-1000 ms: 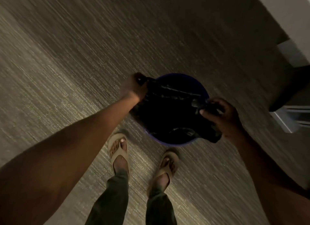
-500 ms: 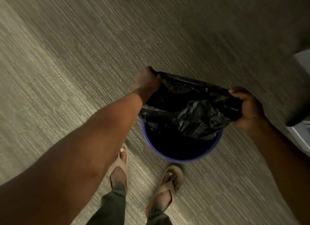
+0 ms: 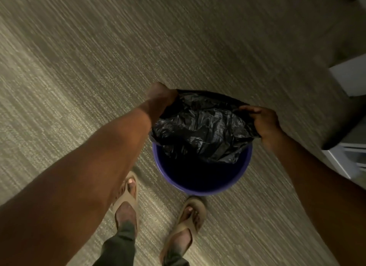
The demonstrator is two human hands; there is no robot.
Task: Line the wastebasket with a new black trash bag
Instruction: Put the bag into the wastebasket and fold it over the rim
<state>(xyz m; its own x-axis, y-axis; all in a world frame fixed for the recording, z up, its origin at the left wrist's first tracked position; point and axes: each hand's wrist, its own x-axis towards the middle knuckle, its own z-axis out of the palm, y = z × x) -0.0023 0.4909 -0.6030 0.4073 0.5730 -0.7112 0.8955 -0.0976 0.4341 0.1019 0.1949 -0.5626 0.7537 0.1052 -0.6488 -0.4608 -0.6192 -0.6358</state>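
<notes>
A round purple wastebasket [image 3: 202,187] stands on the carpet just in front of my feet. A crinkled black trash bag [image 3: 200,127] hangs over its far half, stretched between my hands. My left hand [image 3: 160,96] grips the bag's left edge at the far left of the rim. My right hand [image 3: 263,121] pinches the bag's right edge above the right side of the rim. The bag's lower part droops into the wastebasket; the near half of the dark inside shows uncovered.
Grey-beige striped carpet [image 3: 79,67] lies all around. White furniture [image 3: 350,77] stands at the right edge, with a dark shadowed gap below it. My two feet in tan sandals [image 3: 126,204] stand right behind the wastebasket.
Both hands have lifted the bag from low inside the wastebasket and spread it wider above the far rim. The view has shifted slightly closer.
</notes>
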